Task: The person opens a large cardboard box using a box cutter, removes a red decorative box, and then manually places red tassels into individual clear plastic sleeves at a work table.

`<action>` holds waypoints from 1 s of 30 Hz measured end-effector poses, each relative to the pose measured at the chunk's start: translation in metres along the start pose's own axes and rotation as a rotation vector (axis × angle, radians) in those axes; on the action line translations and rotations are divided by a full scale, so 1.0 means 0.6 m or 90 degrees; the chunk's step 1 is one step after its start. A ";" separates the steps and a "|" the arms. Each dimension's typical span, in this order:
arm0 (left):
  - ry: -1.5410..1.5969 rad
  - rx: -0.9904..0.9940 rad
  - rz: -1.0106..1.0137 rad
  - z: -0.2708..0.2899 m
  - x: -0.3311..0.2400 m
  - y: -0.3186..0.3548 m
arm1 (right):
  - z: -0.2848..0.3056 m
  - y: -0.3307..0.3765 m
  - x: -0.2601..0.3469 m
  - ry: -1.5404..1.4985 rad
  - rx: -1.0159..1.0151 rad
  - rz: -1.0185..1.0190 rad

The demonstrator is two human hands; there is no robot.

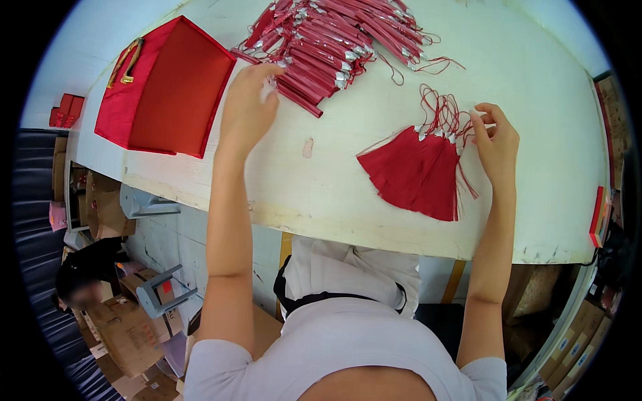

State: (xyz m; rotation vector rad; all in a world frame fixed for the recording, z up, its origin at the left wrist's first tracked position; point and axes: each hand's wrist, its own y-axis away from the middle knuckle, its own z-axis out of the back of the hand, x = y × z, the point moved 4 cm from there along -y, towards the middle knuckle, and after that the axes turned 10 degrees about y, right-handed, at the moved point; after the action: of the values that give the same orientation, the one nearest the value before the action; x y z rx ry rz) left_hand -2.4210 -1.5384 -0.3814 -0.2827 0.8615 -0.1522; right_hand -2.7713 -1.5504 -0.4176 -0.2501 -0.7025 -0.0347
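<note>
On the white table, a fan of red tassels (416, 175) lies spread, with silvery caps and thin red cords (438, 110) looping away from me. At its right side is my right hand (496, 144). Its thumb and bent fingertips pinch together at the cord of the outermost tassel. My left hand (249, 110) reaches to the near left edge of a pile of red tassels in clear wrappers (311, 57). The left thumb stands apart from the fingers, whose tips are partly lost against the pile. No held thing shows in that hand.
A red fabric-covered box (174, 90) with a gold handle stands left of the pile. Small red boxes (67, 110) sit farther left. Beyond the table's near edge are grey stools (164, 291), cardboard cartons (130, 327) and a person in black (87, 267) at lower left.
</note>
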 end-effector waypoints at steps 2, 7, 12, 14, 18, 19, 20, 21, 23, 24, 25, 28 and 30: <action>-0.241 0.062 -0.143 -0.024 -0.021 -0.020 | 0.011 -0.006 -0.002 0.032 -0.039 0.006; -0.205 0.148 -0.095 -0.065 -0.001 -0.026 | 0.021 -0.005 -0.011 0.007 -0.093 0.008; -0.204 0.190 -0.062 -0.064 0.007 -0.035 | 0.026 -0.003 0.001 -0.027 -0.085 0.021; -0.223 0.187 -0.038 -0.059 0.000 -0.036 | 0.028 -0.003 0.001 -0.044 -0.087 0.018; -0.065 -0.019 -0.100 -0.024 -0.061 -0.029 | 0.035 -0.001 0.008 -0.068 -0.105 0.009; -0.015 -0.062 -0.052 -0.015 -0.063 -0.020 | 0.035 0.000 0.012 -0.076 -0.103 0.007; 0.053 -0.090 -0.072 -0.010 -0.069 -0.010 | 0.035 0.002 0.014 -0.084 -0.101 0.004; 0.122 -0.117 -0.093 -0.006 -0.075 0.001 | 0.030 0.003 0.014 -0.088 -0.046 0.006; 0.248 -0.168 -0.062 -0.007 -0.099 0.032 | 0.020 0.008 0.010 -0.092 0.064 0.006; 0.388 -0.140 -0.043 -0.014 -0.108 0.050 | 0.016 0.011 0.017 -0.141 0.099 0.008; 0.530 -0.107 -0.023 -0.026 -0.113 0.064 | 0.013 0.015 0.025 -0.188 0.132 0.007; 0.828 -0.039 0.105 -0.095 -0.118 0.103 | 0.001 0.038 0.063 -0.527 0.269 0.036; 0.826 0.037 0.170 -0.143 -0.128 0.125 | -0.006 0.055 0.093 -0.707 0.335 0.080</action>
State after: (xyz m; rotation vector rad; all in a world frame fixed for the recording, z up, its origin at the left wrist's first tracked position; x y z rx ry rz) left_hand -2.5349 -1.4642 -0.4015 0.0302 2.1631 -0.0983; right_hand -2.7224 -1.5165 -0.3913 0.2342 -1.7564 0.4363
